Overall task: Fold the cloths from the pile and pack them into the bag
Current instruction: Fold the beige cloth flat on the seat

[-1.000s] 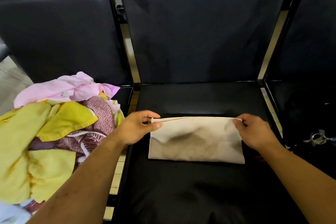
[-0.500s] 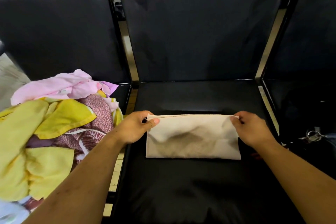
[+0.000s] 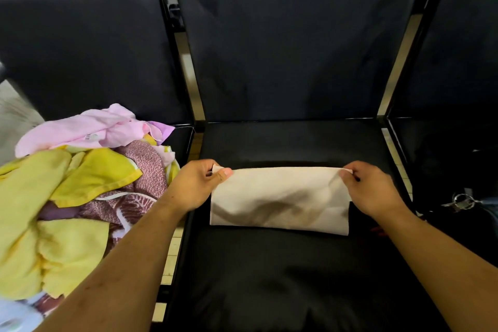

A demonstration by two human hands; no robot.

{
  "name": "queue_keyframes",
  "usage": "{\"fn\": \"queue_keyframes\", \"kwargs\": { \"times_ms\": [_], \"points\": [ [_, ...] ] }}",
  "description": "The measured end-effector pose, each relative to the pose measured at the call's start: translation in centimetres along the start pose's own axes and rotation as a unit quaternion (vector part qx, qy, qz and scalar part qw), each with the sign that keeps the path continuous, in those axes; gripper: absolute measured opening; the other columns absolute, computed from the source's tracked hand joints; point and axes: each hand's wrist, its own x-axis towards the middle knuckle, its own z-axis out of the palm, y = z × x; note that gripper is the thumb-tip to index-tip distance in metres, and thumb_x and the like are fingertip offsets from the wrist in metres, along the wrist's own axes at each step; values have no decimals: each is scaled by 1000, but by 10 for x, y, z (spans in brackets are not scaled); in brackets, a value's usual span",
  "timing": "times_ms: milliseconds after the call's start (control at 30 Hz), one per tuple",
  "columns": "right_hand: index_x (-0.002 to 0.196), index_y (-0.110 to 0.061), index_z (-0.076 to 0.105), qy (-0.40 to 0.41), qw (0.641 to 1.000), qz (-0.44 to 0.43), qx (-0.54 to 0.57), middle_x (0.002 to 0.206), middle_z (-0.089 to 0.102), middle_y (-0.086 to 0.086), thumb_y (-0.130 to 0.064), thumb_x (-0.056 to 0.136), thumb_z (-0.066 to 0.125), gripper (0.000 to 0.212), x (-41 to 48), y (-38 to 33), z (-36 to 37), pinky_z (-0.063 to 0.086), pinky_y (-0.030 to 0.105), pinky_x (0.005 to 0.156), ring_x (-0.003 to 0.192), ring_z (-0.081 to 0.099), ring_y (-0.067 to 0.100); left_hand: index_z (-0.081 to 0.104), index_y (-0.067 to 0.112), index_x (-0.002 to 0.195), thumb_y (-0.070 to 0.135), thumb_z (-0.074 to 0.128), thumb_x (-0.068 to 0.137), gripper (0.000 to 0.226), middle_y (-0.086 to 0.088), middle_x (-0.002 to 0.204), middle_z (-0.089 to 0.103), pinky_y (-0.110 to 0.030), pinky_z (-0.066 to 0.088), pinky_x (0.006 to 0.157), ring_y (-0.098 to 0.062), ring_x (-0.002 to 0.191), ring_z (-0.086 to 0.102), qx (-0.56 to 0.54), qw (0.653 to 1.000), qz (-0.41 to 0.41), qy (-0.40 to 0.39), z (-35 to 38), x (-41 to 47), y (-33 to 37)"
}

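On seat (image 3: 269,277), hands (image 3: 283,178) pinch cloth (image 3: 280,205) corners.

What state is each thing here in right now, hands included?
Beige cloth: folded into a rectangle, lying on the middle seat.
Left hand: pinches the cloth's far left corner.
Right hand: pinches its far right corner.
Pile of cloths: unfolded, heaped on the left seat.
Keys: lying loose at the far right.

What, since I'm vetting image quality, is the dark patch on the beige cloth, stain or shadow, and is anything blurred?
Head view: the patch on the beige cloth is soft-edged, so more likely a shadow than a stain. Head view: the cloth pile goes soft and smeared toward the far left edge. Head view: the metal seat strips catch glare and splay apart toward the top, probably from the wide-angle lens.
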Motion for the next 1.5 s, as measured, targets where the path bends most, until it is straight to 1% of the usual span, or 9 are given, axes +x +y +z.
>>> {"fn": "queue_keyframes", "kwargs": {
  "times_ms": [100, 233, 333, 633, 733, 900, 1100, 1333, 1500],
  "points": [
    [111, -25, 67, 14, 1000, -7, 12, 101, 65, -2, -34, 103, 55, 17, 1, 0, -2, 44, 31, 80, 90, 55, 14, 73, 20, 89, 46, 65, 97, 28, 2, 82, 75, -27, 54, 68, -15, 81, 70, -40, 999, 3, -3, -2, -2, 2],
    [113, -24, 67, 26, 999, -5, 19, 97, 60, -5, -34, 103, 55, 18, 3, 1, -5, 44, 32, 81, 91, 54, 15, 77, 25, 102, 35, 75, 92, 14, 8, 96, 78, -29, 58, 87, -9, 95, 73, -129, 991, -3, -37, -5, -3, 2],
    [113, -25, 66, 27, 999, 5, 22, 100, 61, -4, -35, 103, 55, 18, 4, 1, -6, 45, 32, 81, 92, 54, 14, 76, 23, 111, 22, 76, 92, 18, 7, 105, 78, -31, 55, 97, -8, 104, 72, -175, 983, -14, -60, -7, -4, 4],
    [115, -24, 67, 31, 998, 11, 49, 117, 68, 2, -35, 103, 55, 20, 4, -2, -10, 47, 34, 86, 105, 61, 19, 77, 25, 97, 40, 68, 97, 17, 6, 91, 78, -31, 60, 80, -13, 85, 72, -106, 994, -17, -8, -10, -3, 3],
    [119, -23, 67, 35, 998, 15, 53, 121, 68, 3, -36, 103, 56, 24, 2, -6, -12, 46, 34, 87, 111, 62, 22, 76, 25, 95, 46, 65, 97, 24, 4, 90, 77, -40, 61, 85, -19, 89, 73, -71, 997, -13, -5, -11, -2, 1],
    [123, -21, 66, 34, 998, 20, 50, 120, 68, 5, -37, 104, 54, 28, 0, -10, -14, 43, 32, 83, 101, 57, 17, 68, 28, 96, 45, 63, 98, 18, 13, 93, 75, -23, 53, 80, -4, 93, 69, -47, 998, -2, 30, -9, -3, 7],
    [118, -20, 67, 41, 998, 16, 50, 117, 68, 5, -35, 104, 54, 25, 2, -7, -15, 43, 32, 83, 94, 52, 13, 66, 36, 109, 40, 67, 97, 12, 5, 93, 73, -41, 56, 91, -17, 93, 70, -102, 993, 51, -2, -11, -5, 13],
    [120, -19, 67, 40, 997, 21, 58, 118, 68, 6, -36, 104, 54, 27, 5, -5, -15, 45, 33, 84, 104, 61, 21, 67, 43, 112, 40, 62, 99, 14, 27, 106, 67, -17, 52, 86, 5, 105, 63, -74, 995, 66, -31, -14, -7, 21],
    [120, -21, 67, 45, 997, 24, 52, 118, 69, 5, -36, 104, 54, 26, 5, -5, -17, 44, 31, 83, 102, 60, 19, 68, 40, 117, 34, 64, 99, 20, 28, 107, 69, -15, 56, 79, 6, 106, 64, -89, 993, 65, -51, -15, -8, 25]
  ]
}}
